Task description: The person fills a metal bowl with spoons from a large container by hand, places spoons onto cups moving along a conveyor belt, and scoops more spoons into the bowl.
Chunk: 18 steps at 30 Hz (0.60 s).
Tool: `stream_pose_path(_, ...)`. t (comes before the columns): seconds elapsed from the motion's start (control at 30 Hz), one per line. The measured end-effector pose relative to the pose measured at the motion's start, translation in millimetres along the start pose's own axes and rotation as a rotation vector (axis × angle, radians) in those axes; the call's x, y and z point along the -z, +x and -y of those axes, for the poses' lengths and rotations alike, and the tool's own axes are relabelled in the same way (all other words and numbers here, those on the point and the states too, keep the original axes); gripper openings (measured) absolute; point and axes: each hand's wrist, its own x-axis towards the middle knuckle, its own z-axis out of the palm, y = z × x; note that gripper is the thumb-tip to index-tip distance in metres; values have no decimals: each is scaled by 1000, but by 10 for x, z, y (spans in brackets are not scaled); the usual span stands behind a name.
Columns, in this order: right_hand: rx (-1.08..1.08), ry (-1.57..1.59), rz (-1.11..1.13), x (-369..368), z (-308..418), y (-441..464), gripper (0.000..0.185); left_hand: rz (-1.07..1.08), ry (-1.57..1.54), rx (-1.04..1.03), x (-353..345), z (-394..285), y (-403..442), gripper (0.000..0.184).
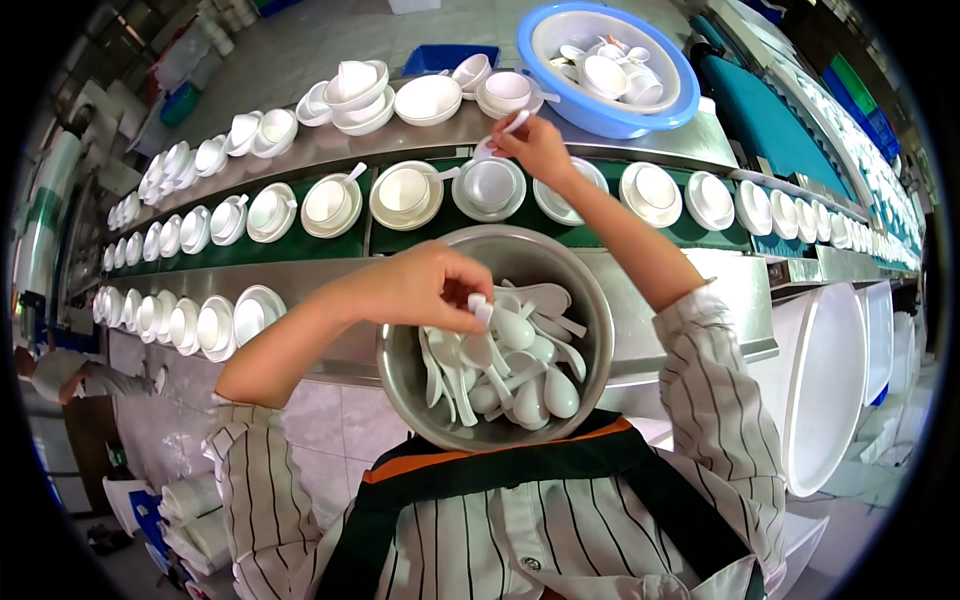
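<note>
Pinching a white spoon by its handle, the left hand hangs over the left side of the steel bowl, thumb and fingers drawn together in a narrow grip; how far that spoon reaches down among the others is hard to tell. The steel bowl stands right in front of the striped shirt and dark apron, and a jumbled heap of white spoons lies inside it, handles pointing every way.

Beyond the steel bowl, the right hand holds another spoon between its fingertips — a tight hold, with the scoop end by the far rim of a dish set (whether the two touch, I cannot tell). That set, a small bowl on a plate, sits on the green belt, which runs crosswise just past the steel bowl. More dish sets line the belt to the left and right of the steel bowl. Farther past it, stacked bowls stand on a metal ledge. Beyond the steel bowl and to its right — on that ledge — a blue basin surrounds a white tub of spoons and cups.
</note>
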Motion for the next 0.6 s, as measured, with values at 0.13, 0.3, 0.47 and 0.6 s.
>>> stream_pose_path(0.13, -327, 47, 55, -85, -52, -45, 35, -289, -236, -5, 138, 83, 0, 16)
stream_pose_path(0.3, -148, -142, 185, -46, 844, -210, 52, -638, -215, 3, 550, 158, 144, 13)
stream_pose_path(0.47, -108, -10, 322, -56, 1191, -291, 26, -654, -130, -32, 755, 167, 570, 20)
stream_pose_path(0.6, -37, 105, -53, 182, 874, -311, 12, -792, 88, -174, 941, 356, 861, 20)
